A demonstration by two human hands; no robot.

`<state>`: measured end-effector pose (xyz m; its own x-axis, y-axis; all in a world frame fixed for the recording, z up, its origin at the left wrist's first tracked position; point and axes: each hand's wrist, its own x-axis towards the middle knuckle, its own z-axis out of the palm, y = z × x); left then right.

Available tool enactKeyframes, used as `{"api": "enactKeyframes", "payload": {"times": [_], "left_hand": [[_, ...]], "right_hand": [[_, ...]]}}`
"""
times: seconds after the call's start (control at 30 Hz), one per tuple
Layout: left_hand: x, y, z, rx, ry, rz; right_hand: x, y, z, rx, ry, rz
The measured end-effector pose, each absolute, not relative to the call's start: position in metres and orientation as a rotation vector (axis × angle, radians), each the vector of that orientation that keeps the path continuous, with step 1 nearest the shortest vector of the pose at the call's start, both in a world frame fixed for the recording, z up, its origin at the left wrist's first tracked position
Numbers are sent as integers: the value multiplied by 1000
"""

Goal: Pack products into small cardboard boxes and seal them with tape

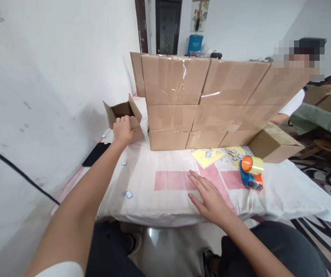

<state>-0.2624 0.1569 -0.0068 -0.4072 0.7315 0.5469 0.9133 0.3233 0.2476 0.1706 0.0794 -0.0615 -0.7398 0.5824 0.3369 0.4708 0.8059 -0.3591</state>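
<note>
On the tabletop [142,209], a box stack [169,117]. Left of the stack, an open box [137,134], the left hand [123,129] at its rim; right, another box [282,154], the dispenser [251,175] before it. Right hand [210,198] before the stack, left of the dispenser.

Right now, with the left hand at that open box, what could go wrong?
The left hand grips the open box close beside the box stack; a sideways swing might knock the stack. The open box's raised flaps might bend or snag. The tape dispenser lies right of the right hand, which might bump it if swept outward.
</note>
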Motion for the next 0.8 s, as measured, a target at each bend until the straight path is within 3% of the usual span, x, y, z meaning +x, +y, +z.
{"api": "enactKeyframes", "payload": {"times": [0.17, 0.4, 0.6, 0.8], "left_hand": [[-262, 32, -10, -1567, -2109, -744], [-206, -104, -48, -1666, -1752, -1263], [-132, -79, -84, -1738, -1814, -1877], [-127, -14, -106, -1802, -1970, -2102]], "right_hand": [[183, 71, -38, -744, -2435, 387], [183, 79, -41, -683, -2541, 777], [169, 106, -56, -546, -2211, 1434], [188, 160, -66, -657, -2044, 1124]]}}
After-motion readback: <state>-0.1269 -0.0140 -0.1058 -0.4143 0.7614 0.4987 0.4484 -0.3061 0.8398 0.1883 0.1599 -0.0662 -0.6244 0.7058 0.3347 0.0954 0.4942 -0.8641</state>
